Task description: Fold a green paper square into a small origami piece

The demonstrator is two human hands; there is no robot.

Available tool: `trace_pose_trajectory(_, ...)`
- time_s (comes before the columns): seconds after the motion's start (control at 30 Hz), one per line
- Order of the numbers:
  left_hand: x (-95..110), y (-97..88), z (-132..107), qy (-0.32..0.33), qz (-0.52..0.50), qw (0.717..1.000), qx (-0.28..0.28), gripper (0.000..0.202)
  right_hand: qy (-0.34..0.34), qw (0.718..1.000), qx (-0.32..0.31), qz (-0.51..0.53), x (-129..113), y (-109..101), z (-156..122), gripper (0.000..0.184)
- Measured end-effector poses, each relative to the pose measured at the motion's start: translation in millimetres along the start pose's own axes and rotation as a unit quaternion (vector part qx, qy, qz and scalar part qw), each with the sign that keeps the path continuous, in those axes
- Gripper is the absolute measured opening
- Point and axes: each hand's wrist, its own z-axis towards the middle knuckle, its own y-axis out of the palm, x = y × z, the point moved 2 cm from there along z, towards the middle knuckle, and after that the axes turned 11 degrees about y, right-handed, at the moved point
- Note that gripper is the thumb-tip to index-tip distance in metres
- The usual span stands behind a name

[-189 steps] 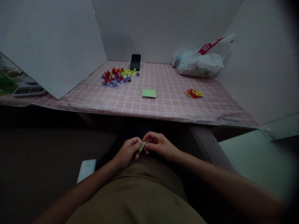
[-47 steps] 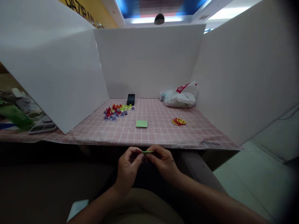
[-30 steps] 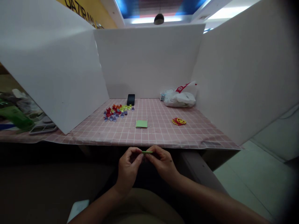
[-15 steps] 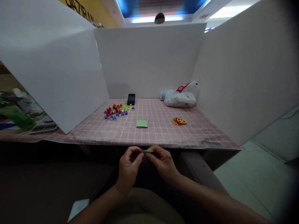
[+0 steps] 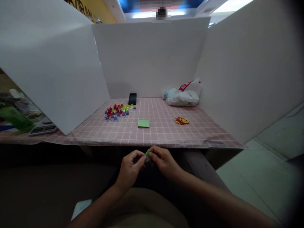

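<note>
The left hand (image 5: 129,166) and right hand (image 5: 167,163) pinch a green paper (image 5: 147,155) just before a pink checked desk (image 5: 163,134) (white boards (image 5: 152,57) wall three sides).

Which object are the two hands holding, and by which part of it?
A small green paper piece: the left hand pinches its left side and the right hand its right side, with thumb and fingers.
</note>
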Motion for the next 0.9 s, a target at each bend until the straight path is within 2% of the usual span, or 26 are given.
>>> trace_pose_trajectory(0.17,0,-0.7,0,-0.028,-0.042,0.997,0.049,0.018,0.023,0.998,-0.019,0.054,2,1,1,0.019)
trace_pose_trajectory(0.4,-4,0.2,-1,-0.032,-0.086,0.995,0.033,0.016,-0.017,0.999,-0.035,-0.029,-2,2,-2,0.018)
trace_pose_trajectory(0.7,-14,3.0,-1,-0.113,-0.251,0.961,0.037,0.020,0.052,0.984,-0.092,0.146,-5,2,-2,0.022)
trace_pose_trajectory(0.9,-14,3.4,-1,-0.118,-0.289,0.949,0.040,0.021,0.060,0.986,-0.084,0.132,-3,1,-2,0.016)
